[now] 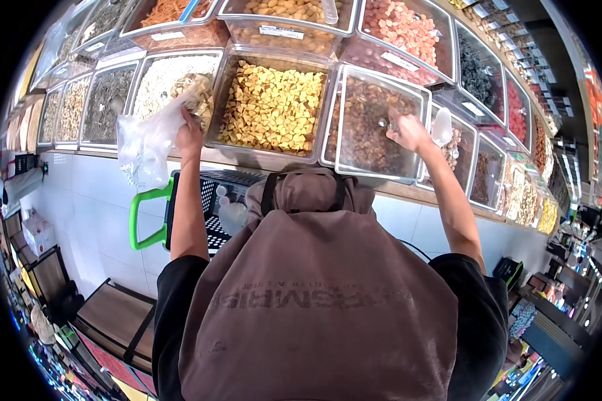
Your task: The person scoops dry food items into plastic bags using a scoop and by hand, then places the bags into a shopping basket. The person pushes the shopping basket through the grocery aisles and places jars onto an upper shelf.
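My left hand (189,136) is closed on the gathered top of a clear plastic bag (144,147), at the left of the open bin. Yellowish pieces show through the bag's upper part (197,97), over a bin of white pieces (170,73). Beside it stands an uncovered bin of small yellow cone-shaped snacks (271,107). To the right, my right hand (410,132) has its fingers curled at a clear square lid (361,144), close to its small knob. That lid lies a little askew over a bin of brown pieces (341,100); my fingertips are partly hidden.
More lidded bins of dried goods (408,33) rise behind and to both sides. A white scoop (441,127) rests right of my right hand. Below the counter sits a black basket with a green handle (137,220). Wooden stands (117,317) are at the lower left.
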The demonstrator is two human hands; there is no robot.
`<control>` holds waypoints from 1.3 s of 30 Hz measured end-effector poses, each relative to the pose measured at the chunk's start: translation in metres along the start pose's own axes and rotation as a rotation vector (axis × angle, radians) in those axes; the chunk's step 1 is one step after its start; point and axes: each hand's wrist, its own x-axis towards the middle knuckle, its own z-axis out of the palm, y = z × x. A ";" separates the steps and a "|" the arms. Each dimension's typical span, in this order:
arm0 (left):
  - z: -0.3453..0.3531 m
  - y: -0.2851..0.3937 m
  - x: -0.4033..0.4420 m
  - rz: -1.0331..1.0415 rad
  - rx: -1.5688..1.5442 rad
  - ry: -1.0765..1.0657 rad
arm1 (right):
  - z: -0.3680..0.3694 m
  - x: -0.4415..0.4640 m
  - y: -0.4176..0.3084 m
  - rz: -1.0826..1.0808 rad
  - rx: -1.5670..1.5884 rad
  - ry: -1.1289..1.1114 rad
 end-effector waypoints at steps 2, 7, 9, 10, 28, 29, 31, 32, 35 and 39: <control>0.009 -0.006 -0.001 0.005 -0.001 0.040 | 0.001 0.004 0.005 0.045 0.014 -0.062; 0.005 -0.014 0.004 -0.130 -0.317 0.134 | -0.002 0.005 0.012 0.055 0.113 -0.065; -0.018 0.007 -0.008 0.020 -0.303 0.256 | -0.005 0.000 -0.004 0.011 0.071 0.074; -0.030 0.024 -0.023 0.160 -0.308 0.368 | -0.008 -0.006 -0.014 -0.028 0.005 0.208; -0.033 0.222 -0.209 -0.160 -1.042 -0.844 | 0.047 -0.019 -0.120 -0.015 1.922 -1.180; -0.018 0.217 -0.207 -0.490 -1.100 -0.916 | 0.087 -0.030 -0.104 -0.738 1.915 -0.565; 0.036 0.167 -0.194 -0.492 -1.117 -0.942 | 0.105 -0.023 -0.107 -0.591 2.027 -0.578; 0.036 0.163 -0.195 -0.500 -1.128 -0.974 | 0.097 -0.021 -0.114 -0.454 2.174 -0.838; -0.003 0.178 -0.200 -0.817 -1.586 -1.108 | 0.074 -0.003 -0.132 -0.257 2.283 -1.200; -0.009 0.163 -0.165 -0.715 -1.586 -1.037 | 0.078 0.040 -0.149 -0.528 2.081 -1.119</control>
